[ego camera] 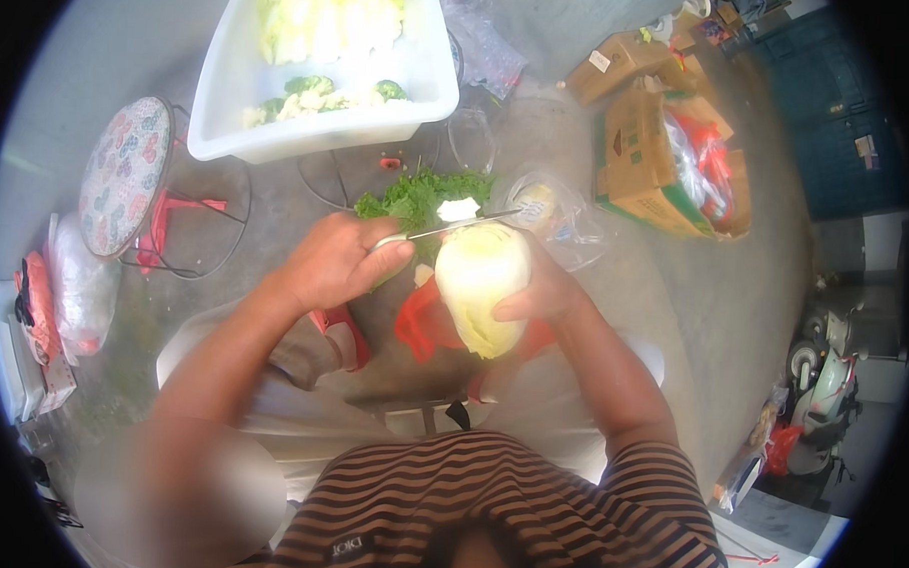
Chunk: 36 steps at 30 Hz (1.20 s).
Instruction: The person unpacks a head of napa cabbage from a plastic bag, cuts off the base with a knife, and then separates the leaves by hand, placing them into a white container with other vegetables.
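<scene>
My left hand (343,261) grips a knife by its pale handle (390,241). The thin knife blade (464,223) reaches rightward across the far end of a napa cabbage (481,281). That cabbage is held off the floor in my right hand (548,283), its thumb on the near side and its other fingers mostly hidden behind. Just beyond the blade shows a white chunk (458,210), possibly cabbage stem; whether it is still attached I cannot tell. Below lie green leafy trimmings (420,196) and a red plastic bag (427,320).
A white plastic tub (317,140) with broccoli, cauliflower and leafy cabbage stands ahead. To its left is a round stool (125,179) with a patterned seat. Clear plastic bags (547,212) lie past the cabbage. An open cardboard box (639,163) sits right; a scooter (822,394) is farther right.
</scene>
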{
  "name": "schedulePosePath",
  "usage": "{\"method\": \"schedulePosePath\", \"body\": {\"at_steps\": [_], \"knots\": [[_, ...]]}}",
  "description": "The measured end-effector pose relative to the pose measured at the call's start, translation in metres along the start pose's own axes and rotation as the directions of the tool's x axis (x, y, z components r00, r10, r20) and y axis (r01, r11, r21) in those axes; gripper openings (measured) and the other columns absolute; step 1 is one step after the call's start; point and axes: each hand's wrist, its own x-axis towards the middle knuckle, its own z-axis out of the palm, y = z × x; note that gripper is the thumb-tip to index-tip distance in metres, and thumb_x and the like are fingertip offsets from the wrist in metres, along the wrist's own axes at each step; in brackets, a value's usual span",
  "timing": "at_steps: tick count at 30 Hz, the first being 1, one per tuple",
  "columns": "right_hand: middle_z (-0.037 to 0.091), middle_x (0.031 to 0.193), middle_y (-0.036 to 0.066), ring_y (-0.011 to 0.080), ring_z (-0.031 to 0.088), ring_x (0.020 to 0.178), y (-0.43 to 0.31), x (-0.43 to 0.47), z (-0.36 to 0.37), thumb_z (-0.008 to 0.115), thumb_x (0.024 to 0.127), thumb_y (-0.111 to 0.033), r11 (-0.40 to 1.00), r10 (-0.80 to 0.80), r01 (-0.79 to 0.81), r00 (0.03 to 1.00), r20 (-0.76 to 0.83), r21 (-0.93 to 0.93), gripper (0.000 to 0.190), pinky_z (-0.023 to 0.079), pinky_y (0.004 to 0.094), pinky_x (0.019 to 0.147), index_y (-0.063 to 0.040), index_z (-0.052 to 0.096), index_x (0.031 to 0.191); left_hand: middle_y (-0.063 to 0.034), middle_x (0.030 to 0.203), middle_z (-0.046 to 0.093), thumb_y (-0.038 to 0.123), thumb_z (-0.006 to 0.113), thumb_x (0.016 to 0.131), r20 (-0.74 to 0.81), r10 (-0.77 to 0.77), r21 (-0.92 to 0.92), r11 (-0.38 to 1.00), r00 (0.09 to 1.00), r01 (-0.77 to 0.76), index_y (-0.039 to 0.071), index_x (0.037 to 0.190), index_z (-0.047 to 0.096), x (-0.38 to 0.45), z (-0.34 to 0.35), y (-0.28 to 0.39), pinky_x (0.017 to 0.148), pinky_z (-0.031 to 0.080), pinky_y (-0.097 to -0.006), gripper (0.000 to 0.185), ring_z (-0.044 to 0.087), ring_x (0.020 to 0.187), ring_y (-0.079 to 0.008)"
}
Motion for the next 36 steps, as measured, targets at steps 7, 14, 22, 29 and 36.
{"method": "schedulePosePath", "body": {"at_steps": [7,14,22,29,36], "knots": [[0.057,0.119,0.008,0.0161,0.056,0.106,-0.01,-0.004,0.002,0.083,0.051,-0.026,0.962,0.002,-0.026,0.996,-0.088,-0.271,0.09,0.043,0.0318,0.093,0.001,0.047,0.128,-0.0206,0.065,0.057,0.046,0.049,0.091,-0.06,-0.228,0.124,0.964,0.972,0.234,0.003,0.08,0.059,-0.007,-0.008,-0.011,0.058,0.044,-0.0463,0.045,0.055,0.063,-0.0412],[0.056,0.122,0.009,0.0168,0.055,0.108,-0.001,0.001,-0.005,0.081,0.052,-0.024,0.905,0.015,-0.025,1.0,-0.026,-0.425,0.084,0.042,0.0318,0.094,0.001,0.049,0.126,-0.0209,0.064,0.055,0.046,0.049,0.091,0.034,-0.062,-0.011,0.998,0.997,0.063,0.004,0.078,0.057,0.001,0.001,0.022,0.058,0.044,-0.0464,0.045,0.054,0.063,-0.042],[0.052,0.128,0.01,0.0169,0.054,0.108,-0.004,0.0,0.006,0.08,0.052,-0.022,0.935,0.024,-0.063,0.993,-0.115,-0.349,0.075,0.043,0.0322,0.093,0.0,0.054,0.119,-0.0213,0.062,0.054,0.045,0.048,0.092,0.005,-0.089,0.003,0.996,0.996,0.089,0.003,0.076,0.056,0.001,0.006,0.016,0.057,0.042,-0.0479,0.046,0.053,0.062,-0.0425],[0.052,0.127,0.01,0.0162,0.056,0.106,-0.004,0.002,0.01,0.08,0.052,-0.02,0.94,-0.022,-0.026,0.99,-0.136,-0.341,0.072,0.045,0.0318,0.091,0.0,0.055,0.117,-0.0218,0.062,0.055,0.047,0.047,0.092,0.019,-0.099,0.008,0.995,0.995,0.099,0.003,0.077,0.057,-0.002,0.004,0.018,0.057,0.042,-0.0481,0.048,0.053,0.061,-0.0427],[0.062,0.108,0.007,0.0145,0.058,0.097,0.001,0.003,0.011,0.077,0.055,-0.018,0.892,-0.03,-0.041,0.988,-0.149,-0.45,0.081,0.046,0.03,0.087,-0.005,0.048,0.13,-0.0217,0.063,0.055,0.047,0.046,0.093,0.03,-0.134,0.106,0.986,0.991,0.13,0.003,0.079,0.058,-0.001,0.002,0.018,0.058,0.042,-0.0482,0.048,0.054,0.062,-0.0426]]}}
